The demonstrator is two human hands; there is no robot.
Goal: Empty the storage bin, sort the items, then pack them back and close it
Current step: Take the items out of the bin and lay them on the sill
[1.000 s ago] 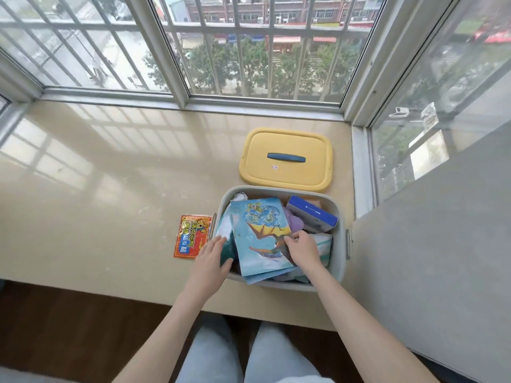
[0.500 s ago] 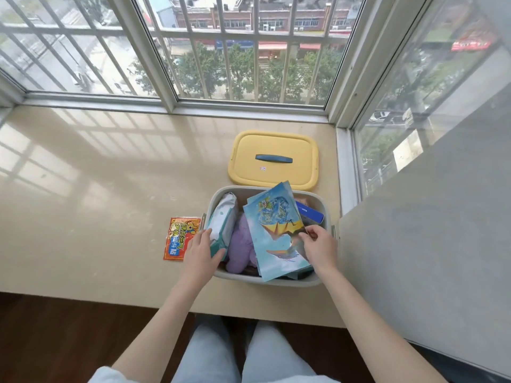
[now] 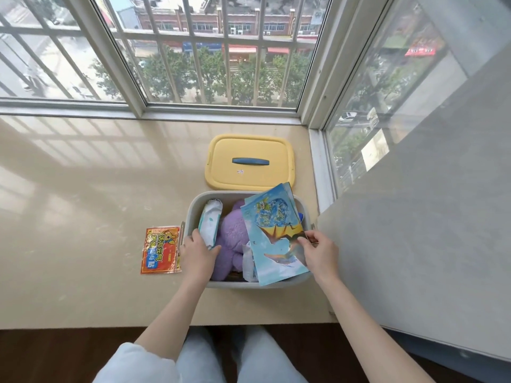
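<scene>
Now the open bin (image 3: 197, 214) sits on the surface (image 3: 83, 203), things inside.
Over its right side the right hand (image 3: 320, 254) pinches tilted blue booklets (image 3: 273, 239); the left hand (image 3: 197, 254) grasps a white pack (image 3: 210, 222) beside a purple plush toy (image 3: 232, 236). A yellow lid (image 3: 249, 178) lies just behind.

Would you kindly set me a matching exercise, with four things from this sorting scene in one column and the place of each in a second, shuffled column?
Things:
1. yellow lid
2. red packet
3. blue picture book
4. purple plush toy

Places:
A. in the grey bin, beside the white pack that the left hand grips
B. pinched by the right hand
C. flat on the sill, left of the bin
D. flat on the sill, beyond the bin, towards the window

Pairs: 1-D, 2-C, 3-B, 4-A.
</scene>
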